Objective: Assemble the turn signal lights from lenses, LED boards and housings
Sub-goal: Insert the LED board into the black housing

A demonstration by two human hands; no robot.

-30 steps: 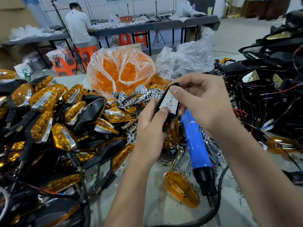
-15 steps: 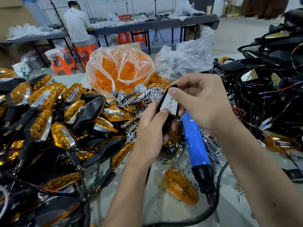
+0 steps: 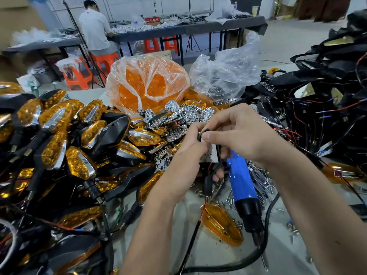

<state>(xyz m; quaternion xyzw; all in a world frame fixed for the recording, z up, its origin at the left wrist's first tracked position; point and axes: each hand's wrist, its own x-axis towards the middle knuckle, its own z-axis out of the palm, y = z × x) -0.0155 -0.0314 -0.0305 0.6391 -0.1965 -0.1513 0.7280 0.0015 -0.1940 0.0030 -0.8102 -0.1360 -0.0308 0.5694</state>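
**LED board in housing, held above mid-bench**

Left hand (image 3: 186,155) and right hand (image 3: 238,135): both gripping black housing (image 3: 208,165) with white LED board (image 3: 210,154). Blue screwdriver (image 3: 241,183) lying beneath. Loose amber lens (image 3: 222,225) near front edge.

Single head cam, looks forward-down, close over hands (image 3: 218,147) at cluttered bench (image 3: 208,259) (wide-angle, room behind).

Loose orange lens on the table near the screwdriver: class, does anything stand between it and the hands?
Nothing visible blocks the loose orange lens, but the left hand and right hand both grip the housing.
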